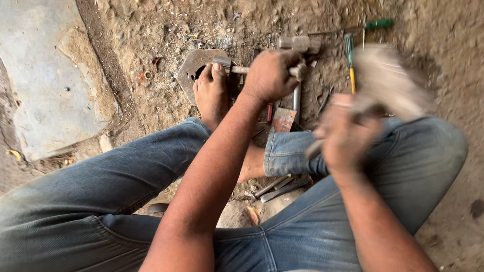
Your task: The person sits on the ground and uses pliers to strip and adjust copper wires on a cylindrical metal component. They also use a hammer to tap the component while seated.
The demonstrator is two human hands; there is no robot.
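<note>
The left hand (272,75) clamps a metal rod (242,69) against the flat plate (193,65); the right hand (343,139) grips a blurred hammer (390,81), seemingly mid-swing, needing a square strike.

Bare dirt ground (462,153) is carrying a grey stone slab (47,71), a metal plate (193,65), two screwdrivers (350,58), loose metal rods (280,186) and scattered scraps.

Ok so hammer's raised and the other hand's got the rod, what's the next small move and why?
Probably bring the hammer down on the near end of the rod: the right hand has it raised and blurred, while the left hand grips the rod against the metal plate.
</note>
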